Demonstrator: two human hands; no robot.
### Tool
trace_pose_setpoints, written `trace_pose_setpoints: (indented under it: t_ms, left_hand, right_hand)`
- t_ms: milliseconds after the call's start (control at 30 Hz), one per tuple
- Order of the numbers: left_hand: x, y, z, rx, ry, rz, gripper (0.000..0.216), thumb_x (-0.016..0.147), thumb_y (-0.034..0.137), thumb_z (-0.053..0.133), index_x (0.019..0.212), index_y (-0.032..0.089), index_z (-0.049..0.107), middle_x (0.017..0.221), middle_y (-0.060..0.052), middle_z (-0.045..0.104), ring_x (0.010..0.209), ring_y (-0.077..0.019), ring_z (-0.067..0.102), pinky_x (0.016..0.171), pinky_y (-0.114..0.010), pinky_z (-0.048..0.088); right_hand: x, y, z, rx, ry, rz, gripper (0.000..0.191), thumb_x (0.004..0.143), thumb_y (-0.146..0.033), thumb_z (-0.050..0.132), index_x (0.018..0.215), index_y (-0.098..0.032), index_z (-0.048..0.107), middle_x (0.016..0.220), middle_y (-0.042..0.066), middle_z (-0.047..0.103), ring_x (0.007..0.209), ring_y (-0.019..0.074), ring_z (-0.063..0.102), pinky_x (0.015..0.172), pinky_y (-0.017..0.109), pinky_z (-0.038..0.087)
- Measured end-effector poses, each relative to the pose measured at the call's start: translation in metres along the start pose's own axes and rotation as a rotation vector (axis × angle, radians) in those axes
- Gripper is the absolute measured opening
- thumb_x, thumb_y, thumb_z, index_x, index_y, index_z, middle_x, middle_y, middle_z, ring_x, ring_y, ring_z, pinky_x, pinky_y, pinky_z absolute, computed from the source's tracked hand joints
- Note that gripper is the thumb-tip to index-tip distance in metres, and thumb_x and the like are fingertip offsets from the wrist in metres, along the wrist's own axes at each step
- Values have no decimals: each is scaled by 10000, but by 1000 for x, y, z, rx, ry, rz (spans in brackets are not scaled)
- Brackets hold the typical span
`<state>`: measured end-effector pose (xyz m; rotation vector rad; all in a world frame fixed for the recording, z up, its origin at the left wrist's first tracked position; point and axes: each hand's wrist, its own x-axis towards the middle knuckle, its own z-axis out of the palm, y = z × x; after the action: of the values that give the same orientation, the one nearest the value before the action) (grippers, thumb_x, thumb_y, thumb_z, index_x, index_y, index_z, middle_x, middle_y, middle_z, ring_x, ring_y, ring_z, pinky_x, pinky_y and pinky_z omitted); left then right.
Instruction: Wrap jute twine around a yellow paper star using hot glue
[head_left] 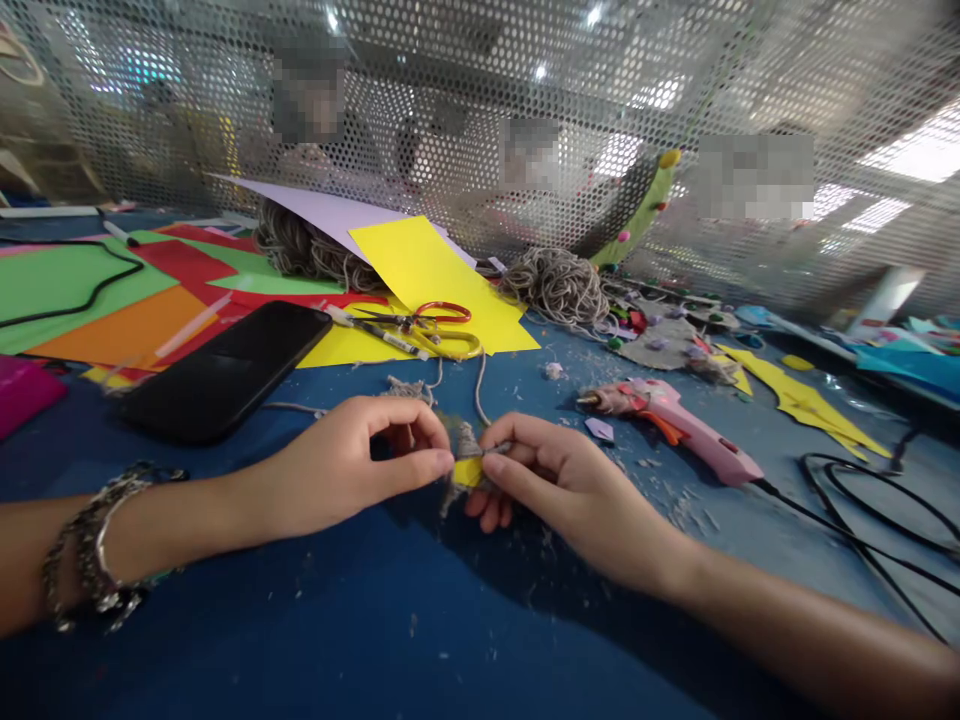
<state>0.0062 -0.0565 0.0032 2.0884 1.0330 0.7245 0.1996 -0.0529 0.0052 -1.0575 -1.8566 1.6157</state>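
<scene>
Between both hands is a small yellow paper piece (pixel 469 472) partly wrapped in grey yarn. My left hand (pixel 360 455), wearing bracelets at the wrist, pinches its left side between thumb and index finger. On the other side my right hand (pixel 551 465) is closed, thumb against index finger, on the piece's right edge and the yarn. A strand of grey yarn (pixel 480 385) runs up from the fingers toward the scissors (pixel 416 322), which have red and yellow handles. The fingers hide part of the wrapped piece.
A black phone (pixel 229 370) lies left, near coloured paper sheets (pixel 112 325). A pink glue gun (pixel 682 425) with a black cable (pixel 832 530) rests at right. Balls of yarn (pixel 555 287) stand before a perforated metal screen (pixel 465 120), with people behind it. Paper scraps lie at right.
</scene>
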Motion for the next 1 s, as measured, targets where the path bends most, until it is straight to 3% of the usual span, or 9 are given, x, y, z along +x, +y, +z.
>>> trace_pose_setpoints:
  t_ms: [333,467,600,1000]
  left_hand:
    - [3,-5,1,-167,-95,-185,126,765,295,535,732,178,571,659,42,522,590,-82,456,544,-174,367]
    - [3,-2,2,-215,-51,-247,122,766,285,525,726,172,549,637,44,510,596,-89,452,543,-187,348]
    - [3,-1,3,-201,-16,-219,155,763,272,519,653,164,496,585,58,450,554,-79,400,515,-188,319]
    - [6,-2,2,-104,-53,-143,175,776,229,507,619,159,535,595,47,475,558,-74,436,512,-182,317]
  right_hand:
    - [5,2,-3,61,14,39,177,771,-263,527,895,-153,463,628,-31,565,529,33,527,528,163,445]
    - [7,1,-7,121,-19,55,196,732,-224,572,901,-160,497,717,-18,587,604,39,558,574,164,462]
    - [8,2,-10,161,-65,120,94,747,-228,558,738,-143,516,695,-1,623,597,33,583,549,135,452]
    - [12,3,-12,197,15,166,186,758,-311,555,732,-139,490,610,-7,620,514,38,578,489,138,448]
